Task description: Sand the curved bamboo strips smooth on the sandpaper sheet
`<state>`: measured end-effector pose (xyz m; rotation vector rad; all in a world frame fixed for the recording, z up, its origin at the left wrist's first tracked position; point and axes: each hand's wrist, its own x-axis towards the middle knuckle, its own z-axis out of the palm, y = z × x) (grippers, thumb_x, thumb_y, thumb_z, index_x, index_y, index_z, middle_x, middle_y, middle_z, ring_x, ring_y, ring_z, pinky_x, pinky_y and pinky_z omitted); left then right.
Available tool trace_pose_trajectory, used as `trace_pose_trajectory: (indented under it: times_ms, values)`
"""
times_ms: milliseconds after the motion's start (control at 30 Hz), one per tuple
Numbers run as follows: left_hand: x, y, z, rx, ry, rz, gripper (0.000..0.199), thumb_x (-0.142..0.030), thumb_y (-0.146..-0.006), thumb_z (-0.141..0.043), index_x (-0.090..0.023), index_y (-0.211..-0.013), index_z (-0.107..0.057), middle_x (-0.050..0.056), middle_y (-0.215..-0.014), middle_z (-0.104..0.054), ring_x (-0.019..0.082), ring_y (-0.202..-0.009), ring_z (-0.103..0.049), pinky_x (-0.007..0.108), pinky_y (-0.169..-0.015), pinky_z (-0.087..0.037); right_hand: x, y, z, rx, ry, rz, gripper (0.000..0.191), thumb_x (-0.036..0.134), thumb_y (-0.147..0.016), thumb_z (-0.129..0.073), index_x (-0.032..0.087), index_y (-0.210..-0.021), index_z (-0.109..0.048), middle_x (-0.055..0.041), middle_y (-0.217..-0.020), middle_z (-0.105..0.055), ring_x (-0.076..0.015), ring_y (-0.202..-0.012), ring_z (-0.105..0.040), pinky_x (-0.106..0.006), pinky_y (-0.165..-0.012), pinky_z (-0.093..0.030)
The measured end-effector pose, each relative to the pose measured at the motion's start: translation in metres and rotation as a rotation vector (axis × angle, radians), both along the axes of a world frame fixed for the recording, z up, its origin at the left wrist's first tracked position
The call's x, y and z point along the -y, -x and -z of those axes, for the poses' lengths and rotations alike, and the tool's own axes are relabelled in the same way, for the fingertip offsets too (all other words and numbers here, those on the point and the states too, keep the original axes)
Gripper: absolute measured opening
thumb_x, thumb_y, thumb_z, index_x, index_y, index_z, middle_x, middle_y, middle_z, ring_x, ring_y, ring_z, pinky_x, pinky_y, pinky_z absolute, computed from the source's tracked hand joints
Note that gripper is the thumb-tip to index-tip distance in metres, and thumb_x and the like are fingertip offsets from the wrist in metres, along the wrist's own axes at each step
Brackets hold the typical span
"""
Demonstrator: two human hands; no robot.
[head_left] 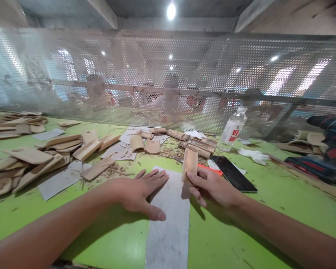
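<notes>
My left hand lies with its fingers spread over the left edge of a long strip of white paper on the green table. Nothing is in that hand. In my right hand is a pale wooden piece, perhaps bamboo, pinched between thumb and fingers and held upright above the strip's right edge. Just behind the right hand are an orange-handled tool, partly hidden, and a black phone.
Piled wooden pieces cover the table's left side, and more lie at the back among shavings. A water bottle, a crumpled white glove or cloth and a power drill are on the right. Behind stands a perforated metal screen.
</notes>
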<state>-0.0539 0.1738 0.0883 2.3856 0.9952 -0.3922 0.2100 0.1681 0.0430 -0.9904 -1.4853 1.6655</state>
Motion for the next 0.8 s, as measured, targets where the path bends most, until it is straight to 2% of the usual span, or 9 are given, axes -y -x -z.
trace_pose_trajectory:
  times_ms: [300,500,667,800]
  values:
    - [0.0001,-0.0006,-0.0023,0.001,0.001,0.001,0.119,-0.087,-0.084,-0.047,-0.016,-0.165,0.004,0.008,-0.168,0.010,0.033,-0.154,0.011,0.051,-0.125,-0.003,-0.0033,-0.0020,0.0013,-0.087,0.119,-0.065,0.041,0.051,-0.090,-0.073,0.019,-0.079,-0.051,0.0047,-0.059,-0.060,-0.0056,-0.041,-0.049,-0.016,-0.041,-0.040]
    - [0.0017,-0.0011,-0.0032,-0.008,-0.006,-0.005,0.119,-0.087,-0.084,-0.048,-0.016,-0.165,0.002,0.008,-0.168,0.009,0.033,-0.154,0.010,0.051,-0.125,-0.004,-0.0045,-0.0017,0.0026,-0.109,0.110,-0.115,0.042,0.053,-0.092,-0.071,0.019,-0.078,-0.051,0.0048,-0.058,-0.059,-0.0061,-0.043,-0.046,-0.017,-0.043,-0.037]
    - [0.0023,-0.0024,-0.0054,0.001,0.005,-0.012,0.119,-0.086,-0.085,-0.049,-0.014,-0.165,0.002,0.008,-0.168,0.009,0.034,-0.154,0.010,0.053,-0.125,-0.006,-0.0036,-0.0026,0.0040,-0.108,0.109,-0.117,0.041,0.055,-0.091,-0.071,0.019,-0.084,-0.054,0.0060,-0.054,-0.057,-0.0075,-0.046,-0.046,-0.019,-0.052,-0.042]
    - [0.0017,-0.0024,-0.0043,0.000,0.003,-0.011,0.119,-0.086,-0.085,-0.049,-0.015,-0.165,0.002,0.008,-0.168,0.009,0.034,-0.154,0.009,0.053,-0.125,-0.005,-0.0058,-0.0037,0.0058,-0.087,0.088,-0.124,0.043,0.057,-0.090,-0.070,0.020,-0.084,-0.051,0.0060,-0.054,-0.055,-0.0083,-0.046,-0.046,-0.020,-0.051,-0.041]
